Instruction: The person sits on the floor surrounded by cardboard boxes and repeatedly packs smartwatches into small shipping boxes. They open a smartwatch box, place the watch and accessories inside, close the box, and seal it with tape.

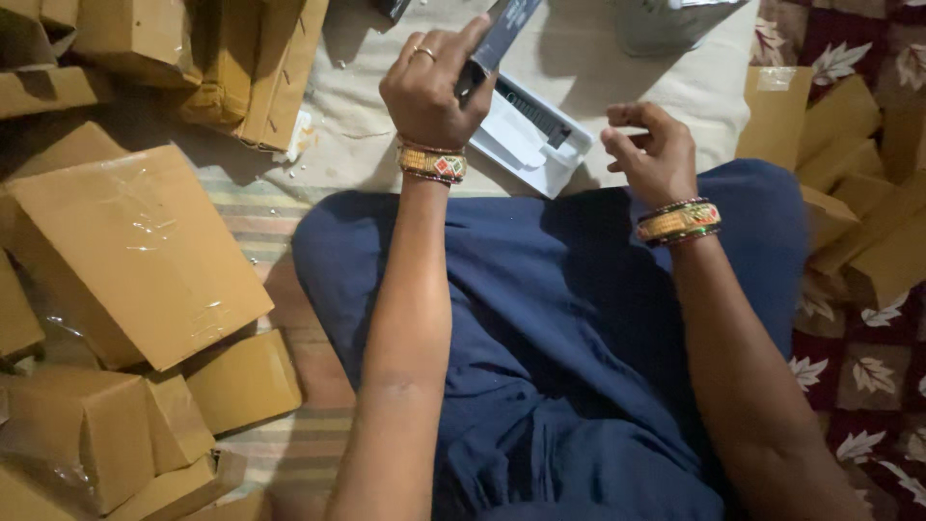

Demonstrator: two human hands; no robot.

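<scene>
Head view: the left hand (434, 92) pinches a dark slim rectangular device (499, 39), long axis pointing up-right, above the white open tray (526, 145); the right hand (651, 150), loosely curled and empty, sits just beside.

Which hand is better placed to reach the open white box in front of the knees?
Probably the right hand: it is empty, fingers loosely curled, hovering beside the white box. The left hand is already gripping a dark slim object above it.

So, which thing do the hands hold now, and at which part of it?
The left hand grips a dark flat device by its lower end, above the white tray. The right hand holds nothing.
</scene>
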